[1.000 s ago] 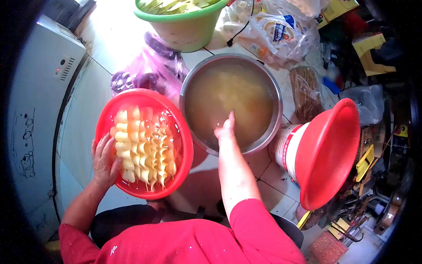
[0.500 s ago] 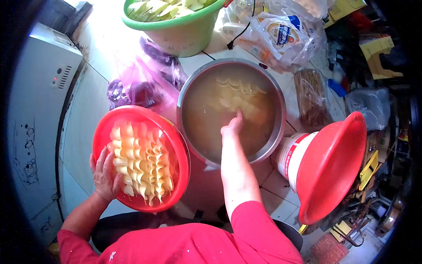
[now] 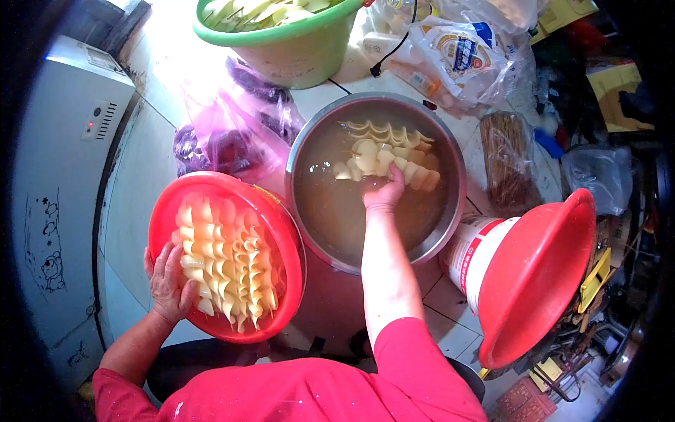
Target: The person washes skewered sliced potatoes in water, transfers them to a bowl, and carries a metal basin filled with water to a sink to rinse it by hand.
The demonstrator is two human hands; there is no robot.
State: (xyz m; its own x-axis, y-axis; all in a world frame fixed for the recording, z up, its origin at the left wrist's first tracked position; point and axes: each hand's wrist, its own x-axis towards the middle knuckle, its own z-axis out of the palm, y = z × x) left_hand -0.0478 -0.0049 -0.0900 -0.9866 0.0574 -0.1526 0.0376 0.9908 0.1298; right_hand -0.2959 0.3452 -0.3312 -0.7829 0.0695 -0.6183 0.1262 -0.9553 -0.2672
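My left hand (image 3: 169,283) rests with spread fingers on the left rim of a red basin (image 3: 278,320), beside rows of pale yellow spiral-cut pieces (image 3: 225,264). In the steel bowl (image 3: 301,232) of cloudy water, my right hand (image 3: 385,190) is closed at the lower side of a bunch of similar spiral pieces (image 3: 387,160). Thin sticks show at that bunch, which lies partly above the water. My right fingertips are partly hidden by water and pieces.
A green tub (image 3: 302,60) of cut pieces stands at the top. Purple plastic bags (image 3: 232,133) lie left of the bowl. An empty-looking red basin (image 3: 538,281) leans on a white bucket (image 3: 467,253) at right. A white appliance (image 3: 63,176) stands far left.
The spiral pieces in the steel bowl have come up from under the cloudy water, with my right hand at them. My left hand has stayed on the red basin, which sits slightly lower in view.
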